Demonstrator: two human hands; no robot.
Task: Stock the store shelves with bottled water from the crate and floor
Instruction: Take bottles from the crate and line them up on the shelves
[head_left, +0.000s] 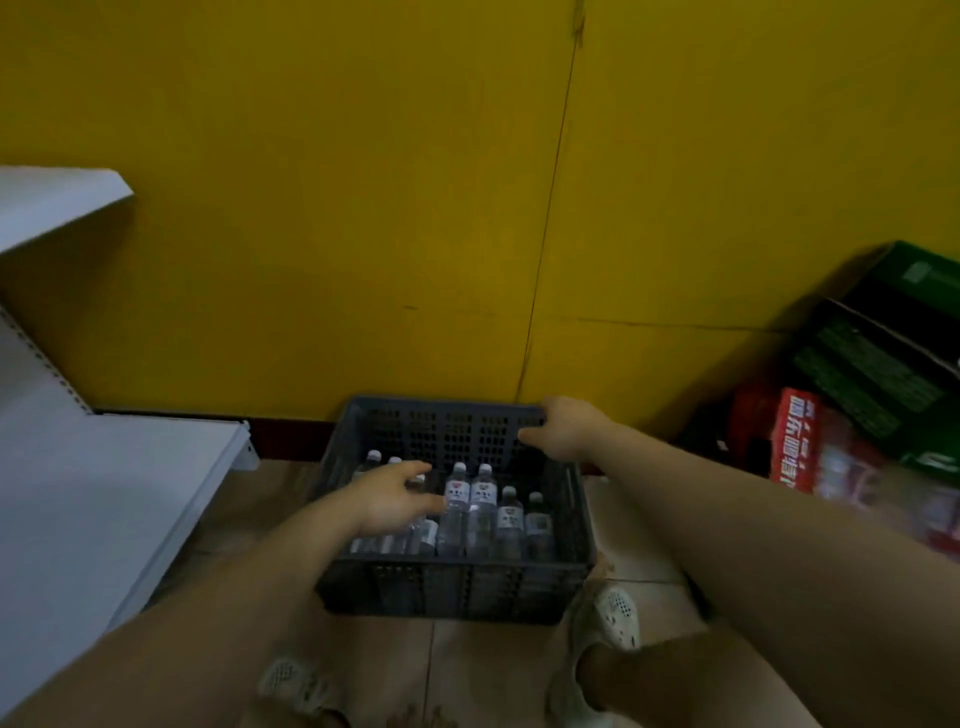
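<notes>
The bottles are stood upright in the near half of the grey crate, which is set on the floor against the yellow wall. The left hand is held over the left group of bottles, the fingers loosely spread and closed round nothing; whether a cap is touched by the fingertips cannot be told. The right hand is laid on the far right corner of the rim, with the fingers hooked over the edge, so the crate appears to be held steady.

Each bottle is judged small, full and fairly light. The thin plastic will probably yield when squeezed, and the smooth label may slip; a hold round the body just under the shoulder, or round the neck below the cap, is advised. Just beside the left thumb two taller bottles are stood touching each other; beyond them, towards the right hand, two shorter ones are found.

Beyond the left hand the far half of the crate is left open. The walls seem to rise above the caps, so a bottle should be lifted straight up before it is carried over the wall. To the left of the left hand the white lower shelf lies near; the corner of the upper shelf above it is an edge to be watched. To the right of the right hand, cartons are piled, so little room is judged to be given on that side.
</notes>
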